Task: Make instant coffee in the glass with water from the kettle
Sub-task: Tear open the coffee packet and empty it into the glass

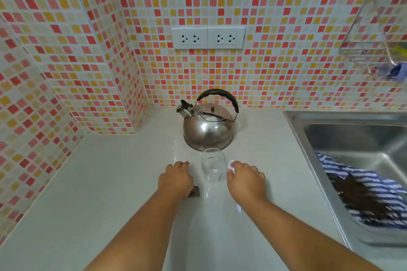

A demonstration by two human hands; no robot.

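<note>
A clear glass stands empty on the white counter, just in front of a steel kettle with a black handle and its spout to the left. My left hand lies palm down left of the glass, covering a dark sachet whose corner sticks out under the wrist. My right hand rests right of the glass over a white plastic spoon; the bowl shows at the fingertips and the handle end by the wrist. Whether either hand grips its object is hidden.
A steel sink sits at the right with a blue-and-white striped cloth in it. Two double wall sockets are above the kettle. A wire rack hangs at the upper right. Tiled walls close the back and left.
</note>
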